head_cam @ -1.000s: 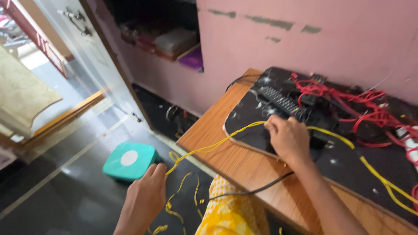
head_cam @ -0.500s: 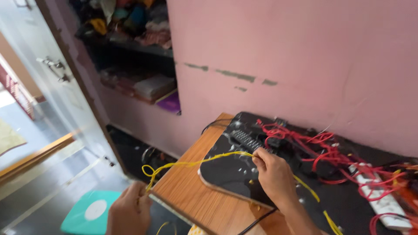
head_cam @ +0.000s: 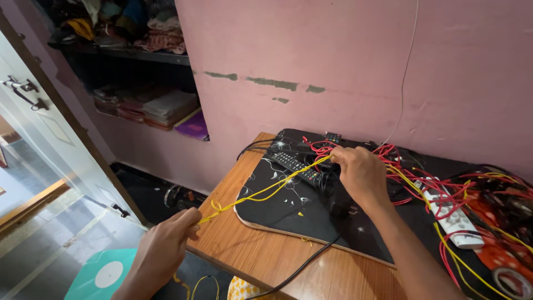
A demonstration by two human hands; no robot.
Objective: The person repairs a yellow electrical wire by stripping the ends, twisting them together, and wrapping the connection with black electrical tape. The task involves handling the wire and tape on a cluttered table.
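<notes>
Stretching: yellow wire pulled taut between both hands, off the near-left corner of the black mat, likely to straighten it and free it from the tangle.
Left hand: closed in a pinch on the knotted wire end, out beyond the left edge of the mat and past the counter, held low to keep tension.
Right hand: curled shut on the wire over the far middle of the mat, probably anchoring it against the pull.
Red wires: heaped right of the mat's centre, crossing the yellow strands.
Black remote: lying on the mat's far part, under the stretched wire.
White remote: right of the mat's centre, among the wires.
Tape roll: far right of the mat, near edge.
</notes>
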